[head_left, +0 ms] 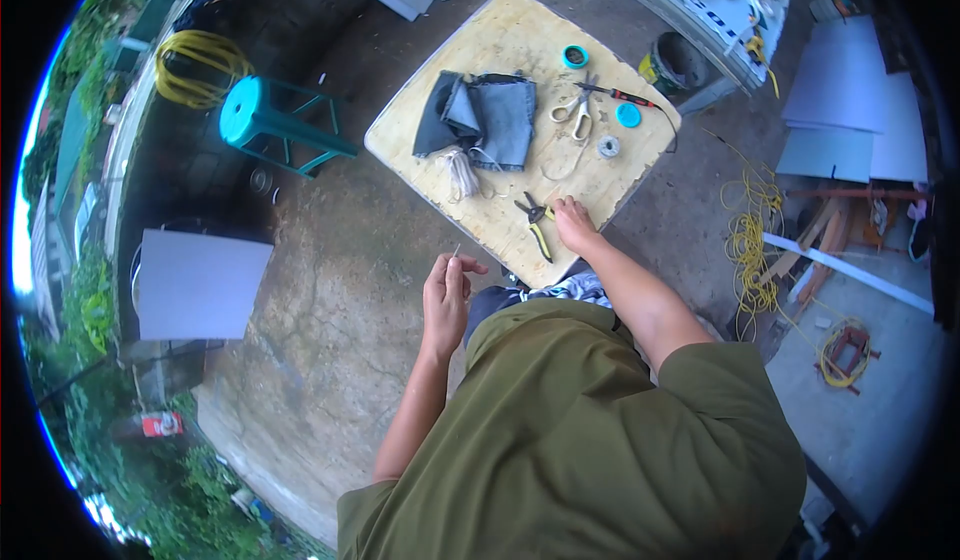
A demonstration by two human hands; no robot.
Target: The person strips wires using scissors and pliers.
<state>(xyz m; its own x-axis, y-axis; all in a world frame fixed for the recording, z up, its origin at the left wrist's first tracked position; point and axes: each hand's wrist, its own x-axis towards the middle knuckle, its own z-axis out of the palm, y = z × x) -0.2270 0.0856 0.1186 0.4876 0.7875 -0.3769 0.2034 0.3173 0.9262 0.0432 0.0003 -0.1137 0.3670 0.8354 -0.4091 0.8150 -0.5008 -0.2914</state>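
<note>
My left hand (pixel 447 288) is held off the near left side of the table, thumb and finger pinched on a thin, short piece (pixel 457 251) too small to name. At the table's near corner, my right hand (pixel 573 224) has its fingers closed at one yellow handle of the wire strippers (pixel 535 222), whose handles are spread. Farther back lie folded dark denim cloth (pixel 500 120), a bundle of whitish cord (pixel 462 173), scissors (pixel 574 114) and a small spool (pixel 608 146).
A soldering iron (pixel 620 95), a teal-rimmed tin (pixel 574 57) and a teal lid (pixel 628 115) lie on the wooden table (pixel 420 80). A teal stool (pixel 262 115) stands left. Yellow cord (pixel 752 230) lies tangled on the floor at right, with a bucket (pixel 677 62) behind the table.
</note>
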